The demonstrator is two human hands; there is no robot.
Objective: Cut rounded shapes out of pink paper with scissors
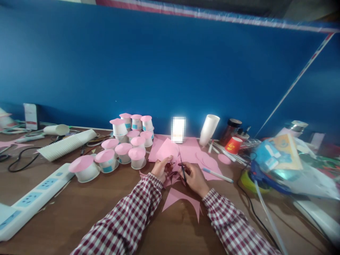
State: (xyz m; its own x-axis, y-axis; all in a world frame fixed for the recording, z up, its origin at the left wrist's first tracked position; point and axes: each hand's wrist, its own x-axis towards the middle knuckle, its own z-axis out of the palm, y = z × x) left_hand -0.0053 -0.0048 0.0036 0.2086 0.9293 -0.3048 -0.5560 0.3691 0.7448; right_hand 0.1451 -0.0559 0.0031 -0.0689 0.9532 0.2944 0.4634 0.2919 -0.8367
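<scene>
Nearest: brown table (183, 237) between checked sleeves (130, 205). Next: pink offcut (182, 198), concave-edged, sharp-cornered. Beyond: right hand (196, 179), grip clamped on dark scissors (183, 171), blades hard to make out; left hand (162, 170), grip clamped on pink paper (168, 150), plain, matte, central, partly hidden by fingers. Room bounded left by pink-topped cups (137, 154), right by marker (217, 175). Farthest: pixelated white object (178, 129), blue panel (159, 71).

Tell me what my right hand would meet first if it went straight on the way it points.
Beyond the scissors it holds, your right hand would probably meet the pink paper at your left hand first, though depth is hard to judge.
</scene>
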